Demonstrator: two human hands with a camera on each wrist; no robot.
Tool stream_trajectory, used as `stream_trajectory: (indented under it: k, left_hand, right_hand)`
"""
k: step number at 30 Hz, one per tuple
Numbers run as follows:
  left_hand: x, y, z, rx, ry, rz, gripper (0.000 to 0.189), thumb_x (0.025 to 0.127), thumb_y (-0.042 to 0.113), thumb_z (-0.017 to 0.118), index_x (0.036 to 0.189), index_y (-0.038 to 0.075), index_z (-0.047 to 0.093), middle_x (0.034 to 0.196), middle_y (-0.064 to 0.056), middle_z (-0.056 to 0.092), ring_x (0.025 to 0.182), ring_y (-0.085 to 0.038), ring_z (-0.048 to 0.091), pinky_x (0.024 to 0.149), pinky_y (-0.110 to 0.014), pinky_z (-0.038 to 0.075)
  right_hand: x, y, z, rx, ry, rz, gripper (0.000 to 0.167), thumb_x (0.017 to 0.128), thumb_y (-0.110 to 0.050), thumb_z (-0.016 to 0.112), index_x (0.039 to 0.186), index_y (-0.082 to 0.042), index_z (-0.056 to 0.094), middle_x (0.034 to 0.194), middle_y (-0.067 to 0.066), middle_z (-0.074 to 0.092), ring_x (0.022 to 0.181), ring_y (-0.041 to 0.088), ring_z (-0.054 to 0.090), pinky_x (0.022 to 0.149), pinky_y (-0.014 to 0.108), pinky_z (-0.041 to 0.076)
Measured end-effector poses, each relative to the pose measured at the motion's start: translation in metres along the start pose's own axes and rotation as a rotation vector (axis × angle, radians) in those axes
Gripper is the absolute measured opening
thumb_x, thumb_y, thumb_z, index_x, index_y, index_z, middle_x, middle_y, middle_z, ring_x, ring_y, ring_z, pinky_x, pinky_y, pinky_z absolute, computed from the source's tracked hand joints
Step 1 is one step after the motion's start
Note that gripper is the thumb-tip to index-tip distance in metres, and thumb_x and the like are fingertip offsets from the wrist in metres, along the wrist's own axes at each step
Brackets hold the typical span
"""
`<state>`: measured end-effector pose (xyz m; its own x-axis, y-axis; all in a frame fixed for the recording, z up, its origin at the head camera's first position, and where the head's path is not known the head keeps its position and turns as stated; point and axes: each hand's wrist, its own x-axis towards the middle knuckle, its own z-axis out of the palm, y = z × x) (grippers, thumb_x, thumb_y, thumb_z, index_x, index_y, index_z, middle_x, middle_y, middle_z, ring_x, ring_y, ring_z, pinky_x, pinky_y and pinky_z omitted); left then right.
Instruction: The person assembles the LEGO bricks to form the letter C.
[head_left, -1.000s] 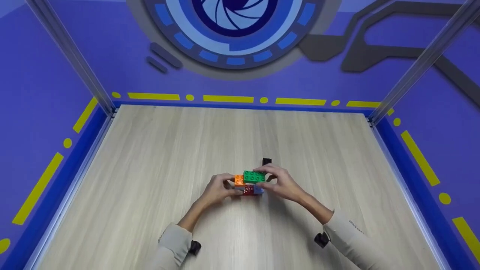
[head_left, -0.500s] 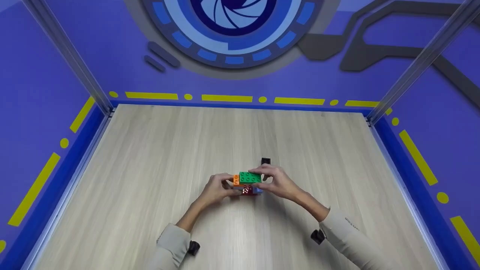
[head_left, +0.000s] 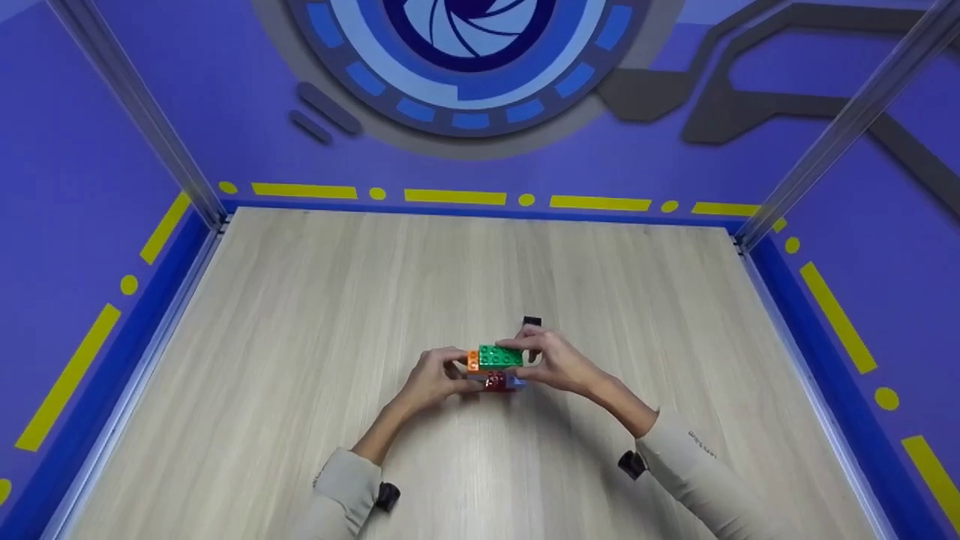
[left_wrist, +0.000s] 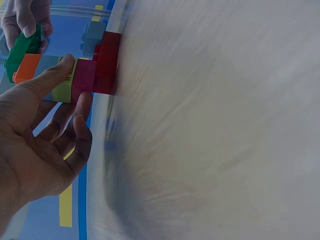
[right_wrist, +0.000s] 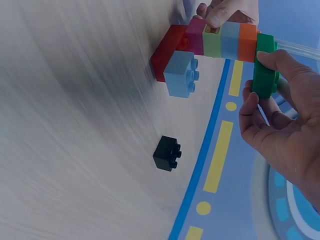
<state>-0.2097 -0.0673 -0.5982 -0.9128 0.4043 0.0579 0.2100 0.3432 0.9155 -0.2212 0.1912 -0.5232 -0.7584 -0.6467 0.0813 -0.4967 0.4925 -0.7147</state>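
Note:
A stack of toy building bricks stands on a long red base brick [right_wrist: 166, 52]. From bottom to top come a magenta brick [right_wrist: 195, 37], a yellow-green printed brick [right_wrist: 212, 41], a blue-grey brick [right_wrist: 230, 40] and an orange brick [right_wrist: 247, 42]. My left hand [head_left: 431, 381] grips the stack, its thumb across the yellow-green brick. My right hand [head_left: 564, 361] pinches a long green brick [head_left: 500, 356] lying over the orange one and overhanging to the right. Whether it is pressed fully down I cannot tell. A light blue brick [right_wrist: 178, 76] sits on the base beside the column.
A small black brick [right_wrist: 166, 154] lies apart on the table [head_left: 360, 285], just beyond my right hand. Blue panels [head_left: 180, 135] with yellow markings wall in the table's back and sides.
My right hand has shifted the green brick slightly left, so it covers more of the orange brick. During the last half second hardly anything moves; the left hand keeps its grip.

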Motion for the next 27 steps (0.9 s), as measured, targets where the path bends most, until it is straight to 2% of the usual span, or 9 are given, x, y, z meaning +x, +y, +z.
stream_trajectory:
  k: [4, 9, 15, 21, 27]
  left_hand:
    - [0.0, -0.001, 0.0, 0.004, 0.008, 0.0, 0.035, 0.083, 0.017, 0.086, 0.114, 0.006, 0.076, 0.105, -0.01, 0.075, 0.083, -0.016, 0.067, 0.072, -0.02, 0.053]
    - [0.001, -0.002, 0.001, 0.004, 0.015, 0.012, 0.034, 0.082, 0.017, 0.086, 0.113, 0.006, 0.076, 0.104, -0.011, 0.075, 0.082, -0.015, 0.067, 0.072, -0.021, 0.053]
    - [0.0, 0.001, 0.002, 0.027, 0.0, -0.006, 0.037, 0.083, 0.019, 0.086, 0.116, 0.008, 0.076, 0.105, -0.008, 0.075, 0.084, -0.011, 0.065, 0.073, -0.02, 0.053]
    - [0.0, 0.001, 0.002, 0.041, 0.004, -0.024, 0.039, 0.082, 0.019, 0.086, 0.118, 0.009, 0.076, 0.106, -0.007, 0.075, 0.086, -0.013, 0.064, 0.073, -0.019, 0.05]
    - [-0.002, 0.0, 0.001, 0.04, 0.008, -0.004, 0.039, 0.083, 0.021, 0.086, 0.119, 0.008, 0.075, 0.106, -0.008, 0.075, 0.086, -0.017, 0.065, 0.073, -0.018, 0.05]
  right_hand:
    - [0.001, -0.001, 0.0, -0.009, 0.008, 0.009, 0.044, 0.088, -0.006, 0.075, 0.132, -0.007, 0.069, 0.106, 0.009, 0.067, 0.097, 0.015, 0.059, 0.081, 0.028, 0.054]
    - [-0.001, 0.002, 0.002, -0.02, 0.015, 0.023, 0.044, 0.091, -0.015, 0.076, 0.135, -0.012, 0.067, 0.12, 0.01, 0.068, 0.107, 0.021, 0.062, 0.086, 0.037, 0.056]
    - [-0.006, 0.016, -0.004, 0.072, 0.022, -0.02, 0.056, 0.091, -0.025, 0.078, 0.142, -0.012, 0.06, 0.136, 0.013, 0.065, 0.115, 0.029, 0.066, 0.093, 0.043, 0.057]
    - [-0.007, 0.035, -0.017, 0.159, 0.117, -0.019, 0.051, 0.092, -0.022, 0.078, 0.139, -0.009, 0.062, 0.128, 0.015, 0.07, 0.112, 0.038, 0.067, 0.092, 0.041, 0.057]
    - [-0.005, 0.059, -0.014, 0.189, 0.254, 0.049, 0.039, 0.094, -0.006, 0.071, 0.131, 0.005, 0.064, 0.124, 0.027, 0.068, 0.107, 0.044, 0.067, 0.087, 0.031, 0.058]
